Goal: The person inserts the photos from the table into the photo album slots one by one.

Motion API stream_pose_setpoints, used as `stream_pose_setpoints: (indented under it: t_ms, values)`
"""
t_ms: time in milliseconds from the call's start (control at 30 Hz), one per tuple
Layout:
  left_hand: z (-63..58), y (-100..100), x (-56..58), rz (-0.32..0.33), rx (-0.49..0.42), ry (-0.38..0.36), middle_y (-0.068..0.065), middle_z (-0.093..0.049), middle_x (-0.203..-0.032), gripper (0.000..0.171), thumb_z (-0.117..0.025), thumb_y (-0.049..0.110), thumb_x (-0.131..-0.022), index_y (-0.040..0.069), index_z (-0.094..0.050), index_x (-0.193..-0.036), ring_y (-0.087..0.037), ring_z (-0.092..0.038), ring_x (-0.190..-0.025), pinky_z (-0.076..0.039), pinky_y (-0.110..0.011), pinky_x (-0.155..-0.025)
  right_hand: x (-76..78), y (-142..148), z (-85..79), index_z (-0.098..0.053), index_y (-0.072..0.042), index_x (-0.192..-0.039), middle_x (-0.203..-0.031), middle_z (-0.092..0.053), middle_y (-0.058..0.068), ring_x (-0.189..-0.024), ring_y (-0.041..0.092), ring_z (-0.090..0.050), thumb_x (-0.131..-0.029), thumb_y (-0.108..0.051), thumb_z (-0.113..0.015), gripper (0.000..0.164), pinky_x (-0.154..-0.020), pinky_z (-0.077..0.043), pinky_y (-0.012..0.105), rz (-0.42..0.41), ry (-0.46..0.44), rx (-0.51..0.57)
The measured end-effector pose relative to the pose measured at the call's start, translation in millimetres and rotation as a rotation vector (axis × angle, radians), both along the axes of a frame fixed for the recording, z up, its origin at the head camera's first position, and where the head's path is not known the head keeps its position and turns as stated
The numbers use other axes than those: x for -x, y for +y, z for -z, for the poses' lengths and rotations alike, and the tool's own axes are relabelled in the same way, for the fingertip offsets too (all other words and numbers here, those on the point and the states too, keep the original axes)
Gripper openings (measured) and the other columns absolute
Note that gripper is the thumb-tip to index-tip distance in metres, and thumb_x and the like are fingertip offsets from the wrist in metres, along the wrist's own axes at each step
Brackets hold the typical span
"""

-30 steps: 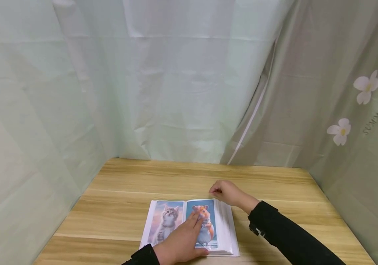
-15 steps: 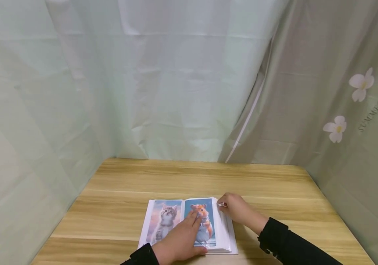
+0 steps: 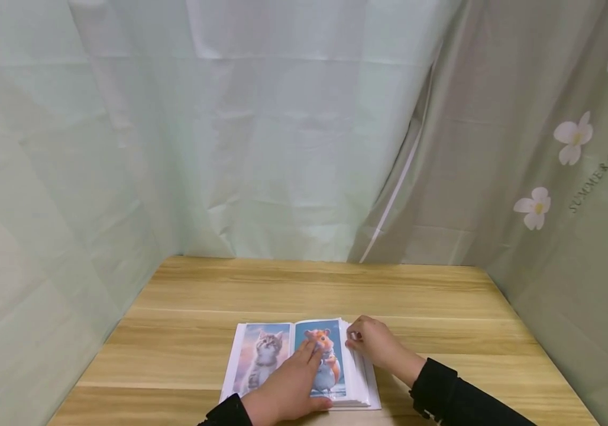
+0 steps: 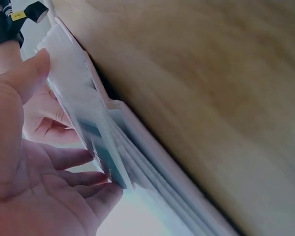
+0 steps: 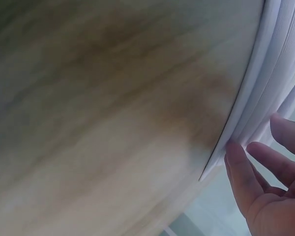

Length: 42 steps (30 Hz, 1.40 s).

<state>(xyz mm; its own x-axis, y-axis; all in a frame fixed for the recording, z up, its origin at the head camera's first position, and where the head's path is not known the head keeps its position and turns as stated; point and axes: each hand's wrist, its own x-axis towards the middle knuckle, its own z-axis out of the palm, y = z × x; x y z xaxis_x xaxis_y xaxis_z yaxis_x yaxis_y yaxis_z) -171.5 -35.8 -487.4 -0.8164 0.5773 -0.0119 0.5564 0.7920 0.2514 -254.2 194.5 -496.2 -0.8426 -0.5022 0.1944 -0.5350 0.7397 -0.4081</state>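
A photo album (image 3: 365, 384) lies spread on the wooden table, with a kitten picture (image 3: 264, 355) on its left page and a hamster picture (image 3: 330, 373) on its right. My left hand (image 3: 290, 378) rests on the right page, fingers extended over the hamster and thumb near the lower edge. At the upper right corner of the page stack, my right hand (image 3: 375, 343) has its fingers curled at the page edges. The right wrist view shows thumb and fingertips (image 5: 238, 152) around the white pages (image 5: 270, 93). Layered page edges (image 4: 142, 167) show in the left wrist view.
The wooden table (image 3: 203, 290) extends behind the album and to both sides. Pale curtains (image 3: 283, 148) hang along its back and sides, with white flowers (image 3: 533, 208) printed on the right one.
My right hand has come from above the album's top edge down and slightly right onto the page edges. My left hand keeps its place on the hamster page. The head view has shifted slightly.
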Motion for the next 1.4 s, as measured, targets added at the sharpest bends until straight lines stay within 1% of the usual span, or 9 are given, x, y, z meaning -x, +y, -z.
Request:
stream_pose_setpoints:
  t_ms: [267, 400, 500, 600, 733, 867, 967, 1267, 1400]
  values:
    - [-6.9, -1, -2.6, 0.023, -0.102, -0.053, -0.02, -0.024, -0.162, 0.099, -0.061, 0.066, -0.088, -0.002, -0.032, -0.154, -0.034, -0.025, -0.149, -0.041, -0.043, -0.11, -2.7, -2, -1.6, -0.074, -0.004, -0.089, -0.083, -0.06, 0.0, -0.072, 0.01, -0.054, -0.083, -0.012, -0.081, 0.012, -0.061, -0.05, 0.027, 0.052, 0.013, -0.023]
    - [-14.5, -9, -2.2, 0.001, -0.173, -0.106, -0.018, -0.023, -0.163, 0.095, -0.054, 0.066, -0.093, -0.001, -0.029, -0.155, -0.033, -0.03, -0.147, -0.043, -0.044, -0.109, -2.7, 0, -1.5, -0.075, -0.004, -0.089, -0.083, -0.06, 0.0, -0.071, 0.011, -0.054, -0.083, -0.013, -0.081, 0.012, -0.061, -0.05, 0.027, 0.066, 0.011, -0.027]
    - [-21.0, -21, 0.7, -0.031, -0.214, -0.133, -0.019, -0.025, -0.162, 0.09, -0.047, 0.066, -0.096, -0.001, -0.032, -0.154, -0.036, -0.033, -0.145, -0.042, -0.05, -0.108, -1.7, 1, -1.3, -0.075, -0.003, -0.09, -0.084, -0.061, 0.001, -0.072, 0.011, -0.055, -0.084, -0.013, -0.081, 0.013, -0.062, -0.051, 0.027, 0.071, 0.003, -0.022]
    - [-26.6, -39, 5.3, -0.097, -0.239, -0.116, -0.024, -0.035, -0.156, 0.081, -0.052, 0.058, -0.098, -0.004, -0.042, -0.148, -0.04, -0.038, -0.141, -0.04, -0.056, -0.107, -0.6, 3, -1.6, -0.076, -0.002, -0.091, -0.085, -0.062, 0.002, -0.074, 0.011, -0.056, -0.084, -0.013, -0.081, 0.013, -0.064, -0.053, 0.027, 0.077, 0.005, -0.021]
    - [-26.7, -67, 12.4, -0.257, -0.274, -0.048, -0.029, -0.049, -0.142, 0.066, -0.068, 0.04, -0.095, -0.009, -0.052, -0.137, -0.044, -0.049, -0.131, -0.042, -0.058, -0.105, -0.6, 4, -2.7, -0.076, -0.003, -0.09, -0.085, -0.062, 0.002, -0.075, 0.012, -0.057, -0.085, -0.013, -0.081, 0.012, -0.064, -0.053, 0.027, 0.082, 0.0, -0.019]
    - [-21.1, -92, 17.8, -0.443, -0.275, -0.046, -0.031, -0.054, -0.134, 0.06, -0.073, 0.029, -0.092, -0.012, -0.055, -0.132, -0.047, -0.053, -0.125, -0.043, -0.058, -0.103, -2.4, 3, -3.8, -0.076, -0.003, -0.09, -0.085, -0.062, 0.002, -0.074, 0.012, -0.056, -0.084, -0.012, -0.081, 0.012, -0.062, -0.052, 0.027, 0.078, -0.024, -0.006]
    - [-17.2, -106, 20.2, -0.539, -0.255, -0.066, -0.033, -0.056, -0.129, 0.058, -0.073, 0.025, -0.092, -0.015, -0.054, -0.13, -0.048, -0.053, -0.123, -0.043, -0.059, -0.101, -3.9, 1, -4.1, -0.076, -0.003, -0.09, -0.085, -0.061, 0.002, -0.073, 0.011, -0.054, -0.084, -0.011, -0.081, 0.012, -0.061, -0.05, 0.025, 0.075, -0.029, 0.0]
    - [-12.3, -123, 15.8, -0.617, -0.289, -0.145, -0.025, -0.065, -0.107, 0.047, -0.078, 0.018, -0.085, -0.015, -0.061, -0.114, -0.041, -0.063, -0.104, -0.05, -0.056, -0.09, -6.5, -5, 2.3, -0.076, -0.002, -0.092, -0.085, -0.06, 0.001, -0.07, 0.009, -0.052, -0.085, -0.012, -0.08, 0.013, -0.059, -0.048, 0.023, 0.072, -0.01, -0.014]
    - [-8.5, -125, 15.3, -0.637, -0.365, -0.204, -0.017, -0.068, -0.1, 0.043, -0.079, 0.015, -0.083, -0.014, -0.062, -0.11, -0.031, -0.064, -0.095, -0.053, -0.052, -0.086, -8.5, -7, 1.9, -0.076, -0.002, -0.091, -0.083, -0.058, 0.0, -0.069, 0.008, -0.05, -0.085, -0.012, -0.08, 0.013, -0.057, -0.046, 0.023, 0.084, -0.002, -0.016]
